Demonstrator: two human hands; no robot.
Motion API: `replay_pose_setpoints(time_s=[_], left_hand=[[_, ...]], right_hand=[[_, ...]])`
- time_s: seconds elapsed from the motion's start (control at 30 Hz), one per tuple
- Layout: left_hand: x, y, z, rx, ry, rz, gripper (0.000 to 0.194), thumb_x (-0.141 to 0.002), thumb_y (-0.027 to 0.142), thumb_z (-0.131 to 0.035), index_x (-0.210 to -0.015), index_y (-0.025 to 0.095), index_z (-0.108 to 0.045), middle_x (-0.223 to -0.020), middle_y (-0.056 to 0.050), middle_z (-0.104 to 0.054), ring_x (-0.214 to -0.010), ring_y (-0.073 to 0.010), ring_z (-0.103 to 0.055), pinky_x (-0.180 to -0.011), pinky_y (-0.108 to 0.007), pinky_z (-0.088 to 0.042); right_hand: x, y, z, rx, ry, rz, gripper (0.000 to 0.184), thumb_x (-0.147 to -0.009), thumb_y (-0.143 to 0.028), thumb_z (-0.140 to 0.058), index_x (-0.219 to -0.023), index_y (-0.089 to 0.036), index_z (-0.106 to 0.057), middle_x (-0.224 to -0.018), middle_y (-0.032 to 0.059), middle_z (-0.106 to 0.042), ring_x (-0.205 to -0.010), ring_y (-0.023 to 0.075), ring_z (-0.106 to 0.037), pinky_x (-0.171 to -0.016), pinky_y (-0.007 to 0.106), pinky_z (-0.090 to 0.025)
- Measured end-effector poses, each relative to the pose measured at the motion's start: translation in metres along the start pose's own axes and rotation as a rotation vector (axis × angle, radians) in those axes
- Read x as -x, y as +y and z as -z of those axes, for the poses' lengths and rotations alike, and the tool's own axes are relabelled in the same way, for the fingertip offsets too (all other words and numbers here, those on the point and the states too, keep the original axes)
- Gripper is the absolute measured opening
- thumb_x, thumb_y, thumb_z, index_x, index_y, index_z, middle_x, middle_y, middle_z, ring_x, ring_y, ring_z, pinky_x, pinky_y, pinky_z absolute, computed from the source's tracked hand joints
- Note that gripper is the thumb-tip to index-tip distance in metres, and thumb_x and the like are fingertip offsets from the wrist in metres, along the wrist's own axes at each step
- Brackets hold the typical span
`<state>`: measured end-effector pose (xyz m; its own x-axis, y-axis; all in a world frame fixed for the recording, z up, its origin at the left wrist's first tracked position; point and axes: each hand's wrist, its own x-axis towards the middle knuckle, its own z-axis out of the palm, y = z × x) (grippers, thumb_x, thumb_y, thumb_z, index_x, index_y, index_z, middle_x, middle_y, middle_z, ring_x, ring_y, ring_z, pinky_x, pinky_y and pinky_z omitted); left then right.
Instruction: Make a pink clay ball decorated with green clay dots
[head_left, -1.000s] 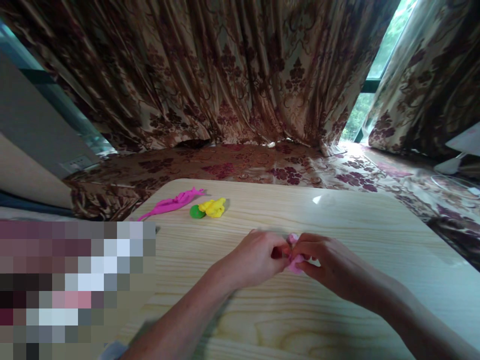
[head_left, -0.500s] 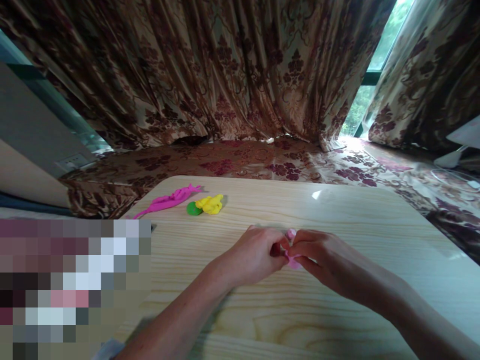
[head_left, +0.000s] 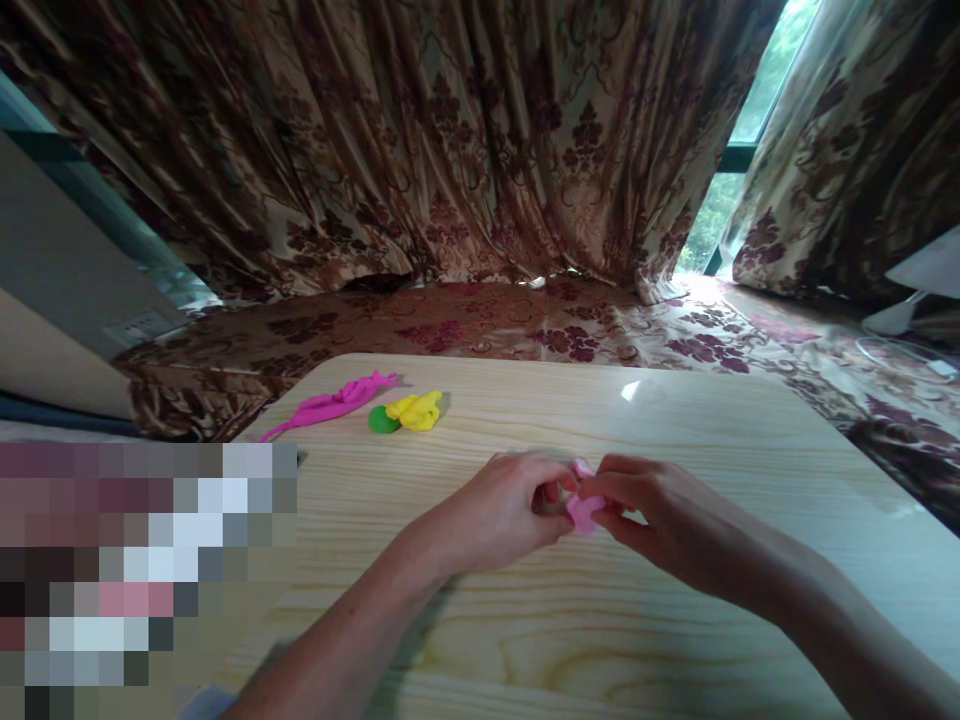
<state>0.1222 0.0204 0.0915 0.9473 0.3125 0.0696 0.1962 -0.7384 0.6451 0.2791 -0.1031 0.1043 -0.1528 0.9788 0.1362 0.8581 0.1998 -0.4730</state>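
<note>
A soft light-pink lump [head_left: 584, 514] sits between the two hands, over the middle of the wood-grain table [head_left: 510, 640]; its edges are partly covered by fingers, and whether it touches the tabletop cannot be told. The left hand [head_left: 510, 508] pinches it between thumb and fingertips, and the right hand [head_left: 649, 507] grips its other side, the fingertips partly hidden behind the lump. Compared with half a second ago, more of the near part shows between the thumbs.

Farther left lie a yellow crumpled lump [head_left: 416, 411], overlapping the edge of a green disc [head_left: 383, 420], and a long magenta strip [head_left: 334, 403] beside them; these three have stayed in place on the table. A pixelated block [head_left: 135, 580] hides the table's near left part. Beyond hang patterned curtains [head_left: 450, 150]; a white lamp [head_left: 930, 265] is cut off at right.
</note>
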Motion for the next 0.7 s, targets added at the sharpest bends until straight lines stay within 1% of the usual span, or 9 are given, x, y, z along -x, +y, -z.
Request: replay_pose_setpoints(time_s=[0.1,0.23,0.3,0.4,0.47,0.6,0.63,0.7], left_hand=[[-0.0009,0.0003,-0.001,-0.034,0.007,-0.038,0.001,-0.073,0.018,-0.058,-0.074,0.019,-0.059,-0.073,0.002,-0.056,-0.067,-0.0112,-0.048,-0.06,-0.022,-0.031],[-0.0022,-0.0025,-0.0049,-0.079,0.018,-0.069,0.003,-0.075,0.018,-0.058,-0.072,0.018,-0.06,-0.074,0.001,-0.058,-0.071,-0.0127,-0.05,-0.063,-0.023,-0.033],[-0.0025,-0.0037,-0.0062,-0.086,0.018,-0.069,0.005,-0.075,0.018,-0.057,-0.074,0.019,-0.061,-0.077,0.0,-0.059,-0.073,-0.0136,-0.052,-0.065,-0.024,-0.034],[-0.0022,-0.004,-0.0067,-0.081,0.01,-0.071,0.008,-0.074,0.014,-0.056,-0.076,0.019,-0.063,-0.079,0.0,-0.06,-0.075,-0.0143,-0.052,-0.066,-0.024,-0.034],[-0.0018,-0.0038,-0.0065,-0.08,0.014,-0.07,0.009,-0.073,0.013,-0.056,-0.075,0.019,-0.062,-0.078,0.001,-0.06,-0.075,-0.0142,-0.052,-0.066,-0.024,-0.034],[-0.0016,-0.0043,-0.0066,-0.082,0.018,-0.059,0.007,-0.074,0.015,-0.057,-0.076,0.02,-0.062,-0.077,0.001,-0.058,-0.074,-0.0138,-0.051,-0.065,-0.024,-0.034],[-0.0017,-0.0048,-0.0067,-0.08,0.016,-0.055,0.007,-0.075,0.017,-0.056,-0.077,0.02,-0.062,-0.077,0.0,-0.058,-0.073,-0.0138,-0.051,-0.066,-0.024,-0.034],[-0.0022,-0.0059,-0.0068,-0.075,0.007,-0.052,0.006,-0.077,0.019,-0.055,-0.077,0.019,-0.062,-0.078,0.0,-0.058,-0.074,-0.014,-0.051,-0.067,-0.025,-0.035]], right_hand=[[-0.0001,-0.0003,-0.0021,-0.006,-0.003,-0.02,0.011,-0.085,-0.011,-0.053,-0.086,-0.019,-0.06,-0.082,0.0013,-0.061,-0.069,0.0122,-0.055,-0.061,0.023,-0.038],[-0.0011,0.0003,-0.0049,-0.036,-0.01,0.01,0.015,-0.086,-0.012,-0.053,-0.094,-0.022,-0.061,-0.09,0.002,-0.063,-0.074,0.0133,-0.057,-0.065,0.024,-0.039],[-0.0019,0.0009,-0.0058,-0.036,-0.014,0.022,0.013,-0.086,-0.011,-0.052,-0.089,-0.02,-0.061,-0.088,0.0022,-0.063,-0.074,0.0131,-0.057,-0.065,0.024,-0.039],[-0.0033,0.0014,-0.0069,-0.006,-0.017,0.017,0.014,-0.087,-0.012,-0.051,-0.079,-0.018,-0.061,-0.078,0.001,-0.061,-0.066,0.0112,-0.054,-0.061,0.023,-0.037],[-0.0038,0.0011,-0.0074,0.007,-0.012,0.014,0.015,-0.087,-0.012,-0.051,-0.077,-0.017,-0.061,-0.076,0.0001,-0.061,-0.064,0.0105,-0.053,-0.059,0.023,-0.035],[-0.0024,0.0002,-0.0065,0.009,-0.012,-0.017,0.011,-0.087,-0.014,-0.053,-0.083,-0.019,-0.062,-0.078,-0.0002,-0.061,-0.065,0.0109,-0.054,-0.06,0.023,-0.036],[-0.0017,0.0002,-0.0058,0.01,-0.008,-0.023,0.01,-0.086,-0.015,-0.054,-0.086,-0.02,-0.063,-0.081,0.0004,-0.061,-0.067,0.0118,-0.055,-0.061,0.023,-0.038],[-0.0008,0.0006,-0.0045,0.006,0.0,-0.012,0.013,-0.085,-0.016,-0.056,-0.093,-0.022,-0.064,-0.087,0.002,-0.062,-0.074,0.0137,-0.057,-0.067,0.025,-0.04]])
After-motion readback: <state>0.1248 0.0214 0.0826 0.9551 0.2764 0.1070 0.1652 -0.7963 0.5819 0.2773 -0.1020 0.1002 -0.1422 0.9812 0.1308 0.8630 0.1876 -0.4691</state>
